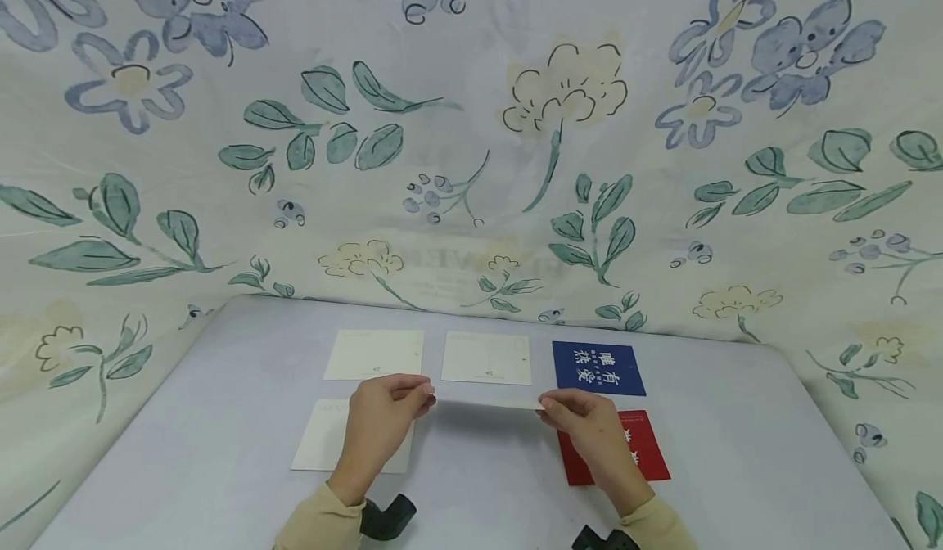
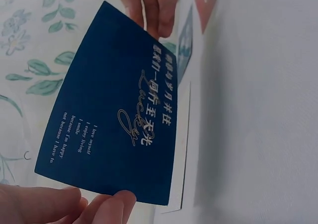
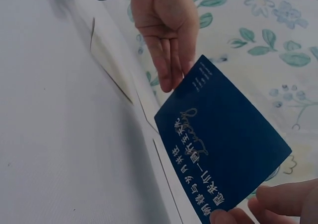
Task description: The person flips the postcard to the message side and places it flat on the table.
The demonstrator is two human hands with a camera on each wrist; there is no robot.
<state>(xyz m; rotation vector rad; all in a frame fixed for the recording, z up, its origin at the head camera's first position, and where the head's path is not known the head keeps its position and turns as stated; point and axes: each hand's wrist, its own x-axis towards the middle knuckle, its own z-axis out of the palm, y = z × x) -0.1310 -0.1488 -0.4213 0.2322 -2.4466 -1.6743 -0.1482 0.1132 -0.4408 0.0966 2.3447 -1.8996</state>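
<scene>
Floral backdrop (image 1: 471, 124), pale table (image 1: 221, 419); navy card (image 2: 104, 100) held clear above it.
Left hand (image 1: 381, 423), right hand (image 1: 589, 431): fingers of each clamped on opposite ends of navy card. Flat on table: three cream cards (image 1: 486, 358), blue card (image 1: 619, 366), red card (image 1: 653, 444) partly hidden by right hand.

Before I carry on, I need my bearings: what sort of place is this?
Probably a makeshift indoor tabletop workspace, though the wider room is out of view. A floral-patterned sheet rises behind a pale table, and cards are laid out on it.
</scene>
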